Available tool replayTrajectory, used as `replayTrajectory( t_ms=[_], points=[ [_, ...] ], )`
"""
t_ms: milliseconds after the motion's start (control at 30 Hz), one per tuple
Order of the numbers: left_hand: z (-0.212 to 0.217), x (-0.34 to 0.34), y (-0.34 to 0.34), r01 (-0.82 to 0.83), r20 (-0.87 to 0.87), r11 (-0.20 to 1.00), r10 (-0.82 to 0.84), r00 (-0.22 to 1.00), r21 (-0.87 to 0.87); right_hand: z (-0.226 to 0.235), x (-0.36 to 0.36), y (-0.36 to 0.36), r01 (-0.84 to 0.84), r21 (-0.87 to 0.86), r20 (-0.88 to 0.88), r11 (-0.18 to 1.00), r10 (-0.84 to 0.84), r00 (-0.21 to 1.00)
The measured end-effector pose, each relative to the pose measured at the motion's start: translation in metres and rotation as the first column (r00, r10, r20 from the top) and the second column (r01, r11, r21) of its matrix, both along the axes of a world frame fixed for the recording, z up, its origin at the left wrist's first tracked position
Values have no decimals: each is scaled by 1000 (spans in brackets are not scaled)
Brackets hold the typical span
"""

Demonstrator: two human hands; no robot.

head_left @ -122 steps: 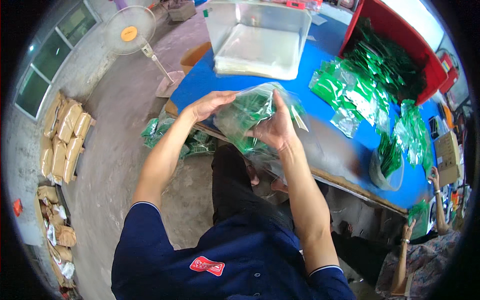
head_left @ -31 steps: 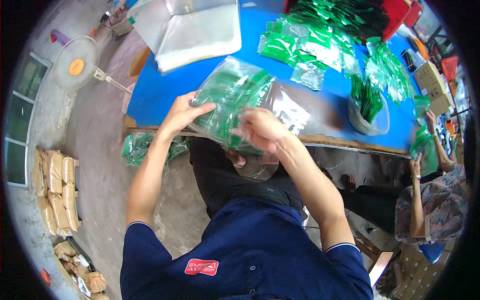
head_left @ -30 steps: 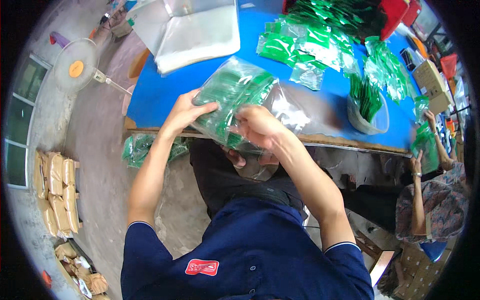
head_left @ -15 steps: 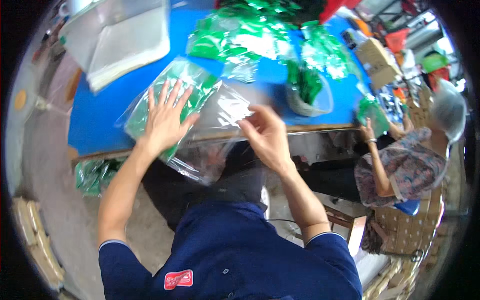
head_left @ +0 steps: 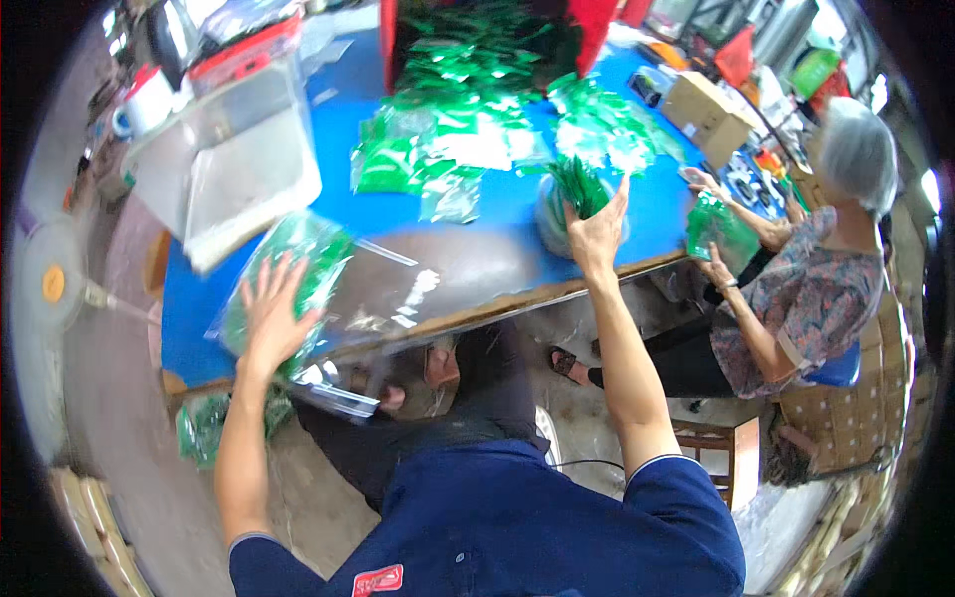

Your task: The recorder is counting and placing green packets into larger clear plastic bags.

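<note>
Head view, near to far. The left hand [head_left: 271,316] lies flat, fingers spread, palm down on a clear plastic bag [head_left: 308,298] filled with small green packets. The bag rests on the near edge of the blue table [head_left: 398,214], its lower end overhanging that edge. Its long axis runs from about 7 o'clock to 1 o'clock. The filled green part lies under and just beyond the palm; the empty clear part extends toward 3 o'clock, away from the hand.

The right hand [head_left: 597,231] is raised farther out, fingers together and pointing toward 12 o'clock, holding nothing that can be made out. It touches or nearly touches a bundle of green packets [head_left: 577,189] standing in a clear container [head_left: 557,214]; blur hides whether there is contact. From this hand the bundle lies at 11 o'clock, just beside the fingertips. The left hand is the nearer one to the bag, and the right is well apart from it.

Beyond, at 12 o'clock, a loose heap of green packets [head_left: 468,149] spreads across the table. A clear plastic box [head_left: 234,159] stands at 10 o'clock. At 2 o'clock a co-worker's hands [head_left: 711,229] hold another green bag.
</note>
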State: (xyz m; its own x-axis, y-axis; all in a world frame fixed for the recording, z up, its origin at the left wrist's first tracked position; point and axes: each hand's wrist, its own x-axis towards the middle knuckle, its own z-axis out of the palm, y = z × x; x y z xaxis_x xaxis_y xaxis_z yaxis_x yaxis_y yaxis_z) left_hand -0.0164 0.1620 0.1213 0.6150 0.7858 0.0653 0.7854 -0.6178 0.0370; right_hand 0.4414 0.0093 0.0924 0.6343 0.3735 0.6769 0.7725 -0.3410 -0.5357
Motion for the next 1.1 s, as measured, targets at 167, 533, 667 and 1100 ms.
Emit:
replayTrajectory(
  t_ms=[167, 533, 667, 1100],
  points=[
    [10, -53, 20, 36, 82, 997, -30, 996, -72, -5, 33, -3, -76, 114, -229, 991, 100, 968],
    [8, 95, -45, 449, 948, 893, -119, 296, -28, 92, -78, 20, -812, 34, -334, 583, 772, 540],
    [-7, 133, -46, 671, 935, 654, 210, 285, -351, 28, -118, 39, -956, 206, -511, 210, 856, 78],
    [-12, 122, -20, 551, 919, 774, 101, 380, -313, 10, -138, 44, -898, 87, -406, 431, 838, 364]
  ],
)
